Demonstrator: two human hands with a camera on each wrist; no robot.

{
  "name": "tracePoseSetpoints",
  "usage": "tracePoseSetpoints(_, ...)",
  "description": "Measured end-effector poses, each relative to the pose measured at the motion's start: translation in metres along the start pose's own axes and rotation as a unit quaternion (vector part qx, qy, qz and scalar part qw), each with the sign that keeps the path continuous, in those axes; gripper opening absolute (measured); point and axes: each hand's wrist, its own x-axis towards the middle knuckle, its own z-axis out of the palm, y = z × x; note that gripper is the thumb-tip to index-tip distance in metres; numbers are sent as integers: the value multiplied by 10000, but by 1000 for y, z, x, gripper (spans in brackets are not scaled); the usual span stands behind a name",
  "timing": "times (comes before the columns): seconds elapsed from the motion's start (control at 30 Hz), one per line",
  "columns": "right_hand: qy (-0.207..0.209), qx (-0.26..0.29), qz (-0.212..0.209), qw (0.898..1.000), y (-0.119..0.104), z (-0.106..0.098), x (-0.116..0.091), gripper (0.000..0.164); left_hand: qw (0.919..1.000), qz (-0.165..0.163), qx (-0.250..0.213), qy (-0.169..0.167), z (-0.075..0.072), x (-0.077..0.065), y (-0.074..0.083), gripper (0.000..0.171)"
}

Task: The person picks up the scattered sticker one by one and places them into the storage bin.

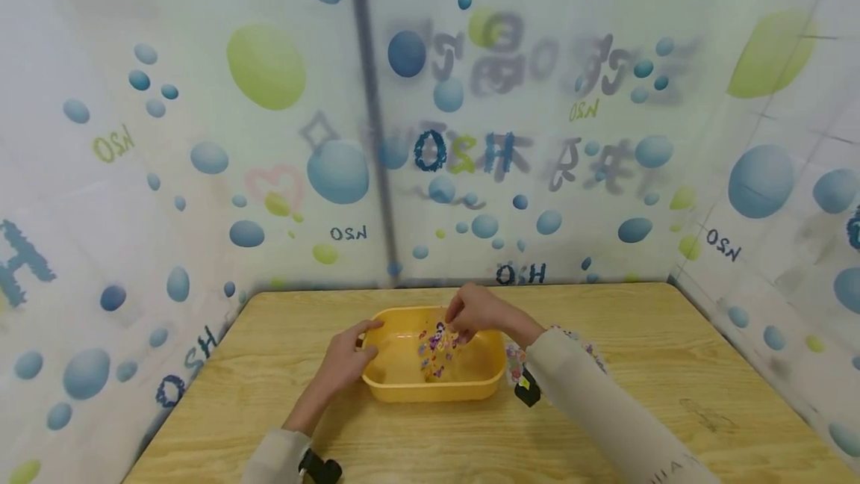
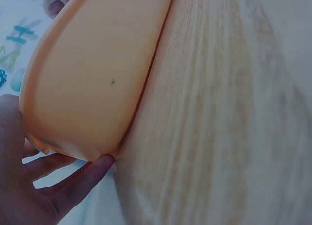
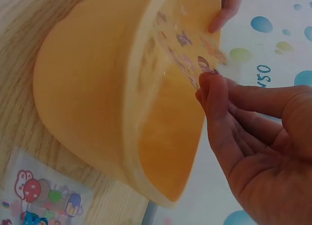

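A yellow plastic basin (image 1: 433, 393) stands on the wooden table. My left hand (image 1: 345, 355) grips its left end, thumb over the rim and fingers along the outside wall, as the left wrist view also shows around the basin (image 2: 97, 79). Over the basin's inside, my right hand (image 1: 482, 312) pinches a clear sticker sheet (image 3: 184, 39) with small colourful prints between thumb and fingertips. The sheet hangs tilted into the basin; I cannot tell whether its lower edge touches the bottom.
To the basin's right, partly under the right forearm, lie clear sheets or packets of stickers (image 1: 516, 362) with cartoon prints. The wooden tabletop (image 1: 672, 364) ends at a curtain (image 1: 537, 170) printed with blue and green dots, which also closes both sides.
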Motion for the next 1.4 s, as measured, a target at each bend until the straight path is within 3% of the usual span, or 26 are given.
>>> tracePoseSetpoints(0.27,-149,-66,122,9998,-4,3,4,18,10000,29,-20,1,1,-1,-1,48)
tracePoseSetpoints(0.57,-108,-381,777,9962,-8,6,6,8,10000,-35,-55,-24,0,0,0,48)
tracePoseSetpoints(1.17,-292,-1100,1176,9865,-1,17,7,4,9999,-67,-81,-40,1,1,0,49)
tracePoseSetpoints(1.4,-368,-1041,1447,9833,3,23,9,8,9999,-63,-117,-63,2,0,-1,49)
